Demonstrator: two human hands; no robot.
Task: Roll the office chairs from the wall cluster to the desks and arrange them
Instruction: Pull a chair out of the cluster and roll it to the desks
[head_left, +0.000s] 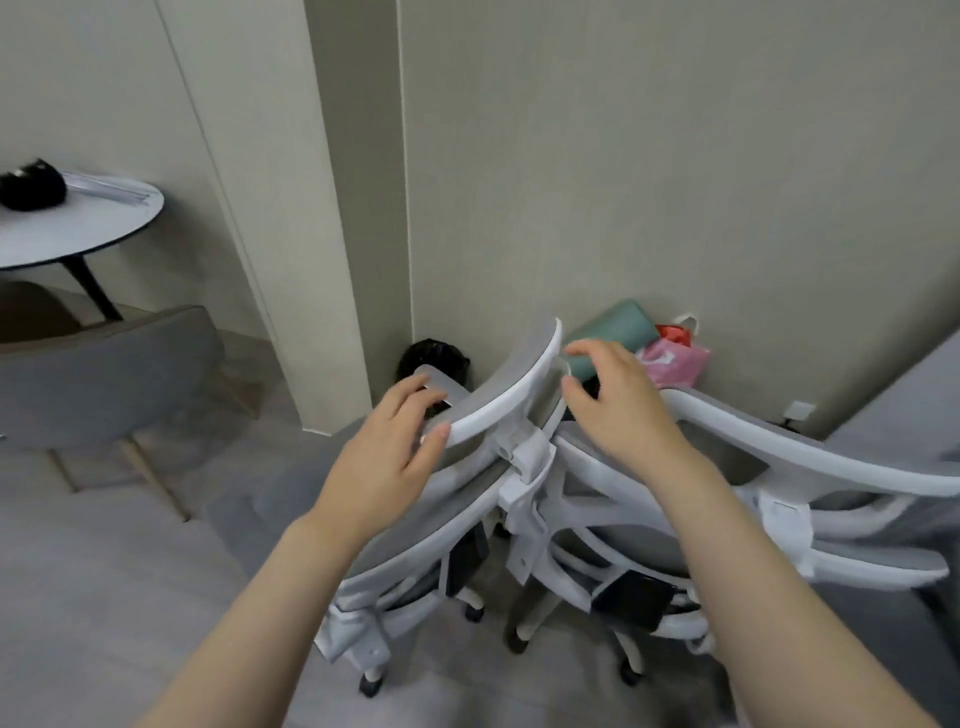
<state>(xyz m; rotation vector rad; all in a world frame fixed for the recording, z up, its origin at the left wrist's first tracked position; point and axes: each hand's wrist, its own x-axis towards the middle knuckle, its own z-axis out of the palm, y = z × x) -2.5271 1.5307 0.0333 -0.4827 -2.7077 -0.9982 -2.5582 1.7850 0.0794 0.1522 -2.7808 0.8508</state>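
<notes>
Two white-framed office chairs with grey mesh stand close together by the wall. The near chair (524, 467) has a curved headrest (514, 384) at the top. My left hand (395, 441) reaches to the headrest's left end, thumb touching its white rim, fingers loosely spread over it. My right hand (618, 400) hovers just right of the headrest with fingers relaxed and holds nothing. The second chair (810, 467) stands to the right, its back rim sweeping toward the right edge.
A wall pillar (343, 260) rises behind the chairs, with a black bin (441, 356) at its foot. Green and pink bags (660, 343) lie against the wall. A round table (78, 228) and a grey upholstered chair (104, 374) stand at left. Grey floor (130, 597) spreads in front.
</notes>
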